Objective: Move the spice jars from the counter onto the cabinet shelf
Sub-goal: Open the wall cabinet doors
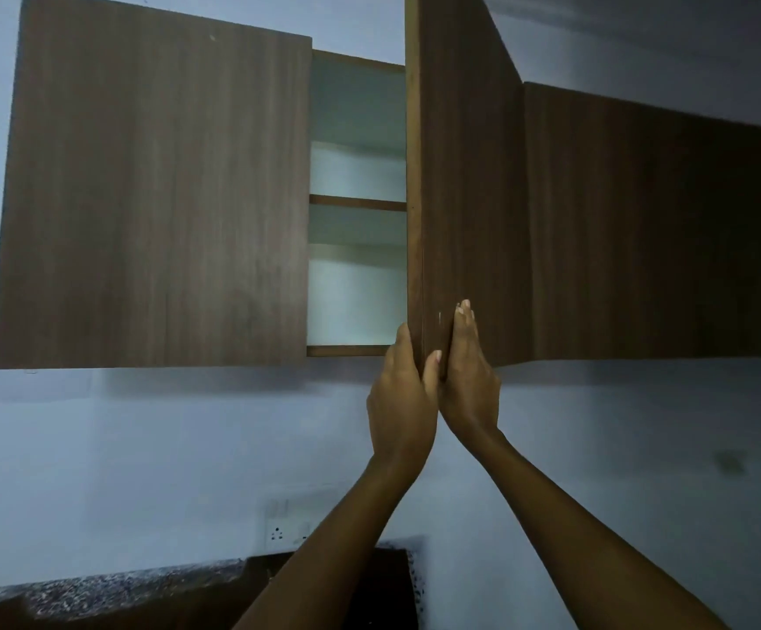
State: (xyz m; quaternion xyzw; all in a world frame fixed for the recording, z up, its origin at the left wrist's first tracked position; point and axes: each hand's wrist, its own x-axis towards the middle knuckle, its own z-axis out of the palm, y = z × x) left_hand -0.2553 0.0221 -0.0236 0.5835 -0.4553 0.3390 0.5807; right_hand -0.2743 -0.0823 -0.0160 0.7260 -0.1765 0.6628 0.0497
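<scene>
Left hand (399,393) pinching cabinet door (469,197), right hand (467,379) pressing it

On my feed, a pale bluish wall (165,447) sits in dim, cool light. A brown wood-grain wall cabinet (151,197) hangs on it, with its left door closed. The open door (469,175) swings out toward me, nearly edge-on. Between the two doors I see a white interior, split by one brown shelf (357,203). A longer cabinet run (665,229) continues to the right. Low down, a white socket plate (285,525) is on the wall just above a dark speckled countertop (96,588).
</scene>
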